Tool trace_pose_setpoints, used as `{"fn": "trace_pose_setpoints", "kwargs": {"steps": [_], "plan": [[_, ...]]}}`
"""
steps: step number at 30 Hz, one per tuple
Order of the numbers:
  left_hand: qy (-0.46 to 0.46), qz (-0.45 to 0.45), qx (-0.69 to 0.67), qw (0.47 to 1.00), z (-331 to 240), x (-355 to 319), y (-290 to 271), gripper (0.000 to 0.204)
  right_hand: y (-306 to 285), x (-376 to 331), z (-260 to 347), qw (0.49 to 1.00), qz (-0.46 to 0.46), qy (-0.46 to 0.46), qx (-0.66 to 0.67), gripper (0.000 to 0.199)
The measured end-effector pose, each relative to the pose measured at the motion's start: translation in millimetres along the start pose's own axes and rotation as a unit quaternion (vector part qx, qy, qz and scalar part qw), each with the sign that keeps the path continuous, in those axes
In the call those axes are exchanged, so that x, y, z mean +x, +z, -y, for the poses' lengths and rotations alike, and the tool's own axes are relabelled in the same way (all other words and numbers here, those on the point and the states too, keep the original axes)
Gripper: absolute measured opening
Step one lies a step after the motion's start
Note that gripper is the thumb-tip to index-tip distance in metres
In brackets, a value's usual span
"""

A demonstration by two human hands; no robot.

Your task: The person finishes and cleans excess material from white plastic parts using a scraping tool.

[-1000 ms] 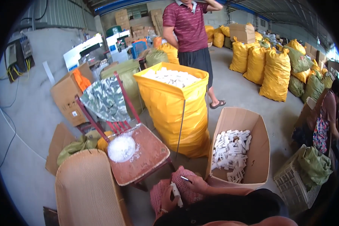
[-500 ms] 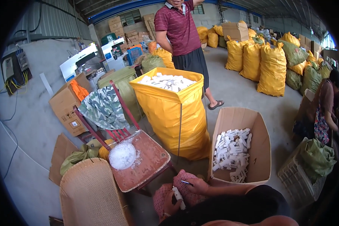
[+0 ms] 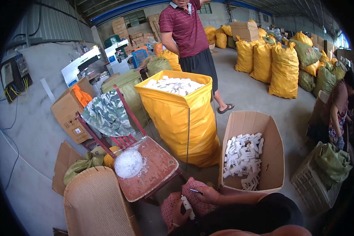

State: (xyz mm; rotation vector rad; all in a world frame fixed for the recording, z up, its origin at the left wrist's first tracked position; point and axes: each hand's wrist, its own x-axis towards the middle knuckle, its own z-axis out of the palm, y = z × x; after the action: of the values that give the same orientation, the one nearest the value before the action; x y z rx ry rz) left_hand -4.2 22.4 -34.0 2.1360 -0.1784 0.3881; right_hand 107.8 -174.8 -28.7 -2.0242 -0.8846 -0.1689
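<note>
My left hand is curled around a small white plastic part low in the picture, over a red checked cloth on my lap. My right hand sits just to the right of it and pinches a thin dark pin-like tool. Right beside my hands stands an open cardboard box with several white plastic parts heaped inside. A red wooden chair in front of me carries a clear plastic bag on its seat.
A tall yellow sack full of white parts stands ahead, with a person in a maroon shirt behind it. A wicker chair back is at lower left. A white crate and another person are at right. Yellow sacks line the back.
The view has tilted and shifted slightly, so the standing person and sacks sit higher and closer. My hands stay together over the checked cloth with the white part.
</note>
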Motion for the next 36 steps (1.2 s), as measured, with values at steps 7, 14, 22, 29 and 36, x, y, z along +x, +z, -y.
{"fn": "trace_pose_setpoints", "kwargs": {"steps": [7,14,22,29,36], "plan": [[0.000,0.000,0.006,1.000,-4,4,0,0.060,-4,2,2,1.000,-0.008,-0.004,0.015,0.026],[0.004,-0.001,-0.003,1.000,0,1,4,0.059,-6,2,3,1.000,-0.008,0.003,0.026,0.021],[-0.007,-0.002,0.001,1.000,1,0,4,0.058,-14,7,15,0.999,-0.021,-0.015,0.043,0.020],[-0.017,-0.003,0.008,1.000,-8,2,2,0.058,-12,6,13,0.999,-0.020,-0.005,0.042,0.019],[-0.015,0.002,-0.003,1.000,-6,3,1,0.058,-17,9,18,0.999,-0.020,-0.017,0.047,0.020]]}}
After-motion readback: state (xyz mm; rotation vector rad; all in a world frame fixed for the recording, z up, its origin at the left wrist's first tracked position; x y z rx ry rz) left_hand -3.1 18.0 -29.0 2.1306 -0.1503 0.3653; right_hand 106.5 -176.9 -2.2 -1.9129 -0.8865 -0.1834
